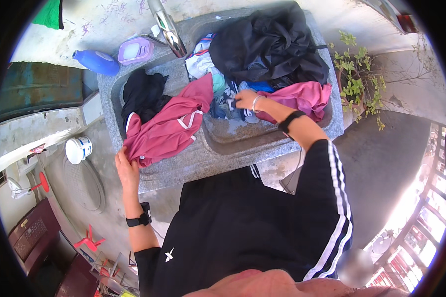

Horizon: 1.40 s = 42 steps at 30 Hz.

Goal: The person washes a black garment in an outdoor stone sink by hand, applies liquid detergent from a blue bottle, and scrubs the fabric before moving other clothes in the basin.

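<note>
A pink garment (166, 126) with white trim lies across the left basin and the dividing ledge of the stone sink. At its near left end, the fingers of my left hand (127, 166) are closed on the fabric. My right hand (250, 100) reaches over the right basin, its fingers curled in at a blue-grey patterned garment (233, 111); part of the grip is hidden. Beside that wrist is another bunched pink garment (302, 99). Black cloth (143, 94) fills the far left of the left basin, and a large black garment (267, 44) heaps over the far right.
The grey stone sink (178, 171) has a metal faucet (168, 32) at its back. On the back left rim are a blue bottle (96, 61) and a purple soap box (135, 50). A white bucket (79, 150) stands left; a leafy plant (354, 76) is at right.
</note>
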Each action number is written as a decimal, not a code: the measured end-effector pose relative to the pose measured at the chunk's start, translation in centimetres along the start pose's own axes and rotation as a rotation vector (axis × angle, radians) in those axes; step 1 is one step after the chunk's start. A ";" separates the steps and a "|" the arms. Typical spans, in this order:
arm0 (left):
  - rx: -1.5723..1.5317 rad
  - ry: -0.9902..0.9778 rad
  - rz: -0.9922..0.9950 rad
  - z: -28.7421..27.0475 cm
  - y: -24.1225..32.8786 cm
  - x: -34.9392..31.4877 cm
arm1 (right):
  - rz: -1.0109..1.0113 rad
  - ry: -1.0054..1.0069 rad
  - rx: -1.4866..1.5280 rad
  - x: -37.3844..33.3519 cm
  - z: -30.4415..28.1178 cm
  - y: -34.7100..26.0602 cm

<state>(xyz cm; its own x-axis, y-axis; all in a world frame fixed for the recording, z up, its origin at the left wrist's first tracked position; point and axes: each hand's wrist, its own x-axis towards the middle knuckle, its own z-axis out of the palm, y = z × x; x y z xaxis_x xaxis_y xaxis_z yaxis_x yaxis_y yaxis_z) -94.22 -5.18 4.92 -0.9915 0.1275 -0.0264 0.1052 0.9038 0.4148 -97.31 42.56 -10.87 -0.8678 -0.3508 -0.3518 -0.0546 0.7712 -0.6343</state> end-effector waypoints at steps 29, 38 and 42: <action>-1.198 -0.313 -0.125 5.2 13.3 4.4 | 0.148 -0.210 -0.550 0.1 -0.2 -0.8; -1.343 -0.438 -0.010 6.4 16.6 5.0 | -0.154 0.520 0.540 -5.4 -16.0 -16.1; -1.196 -0.336 0.161 7.0 18.2 6.3 | -0.173 0.481 0.787 -4.8 -15.2 -24.3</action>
<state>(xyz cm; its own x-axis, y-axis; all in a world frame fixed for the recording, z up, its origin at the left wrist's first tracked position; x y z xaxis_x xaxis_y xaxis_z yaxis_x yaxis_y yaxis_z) -98.04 14.90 5.90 -0.8865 0.4592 -0.0561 -0.0869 -0.0462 0.9951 -99.28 33.60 16.67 -0.9994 -0.0345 0.0018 -0.0047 0.0857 -0.9963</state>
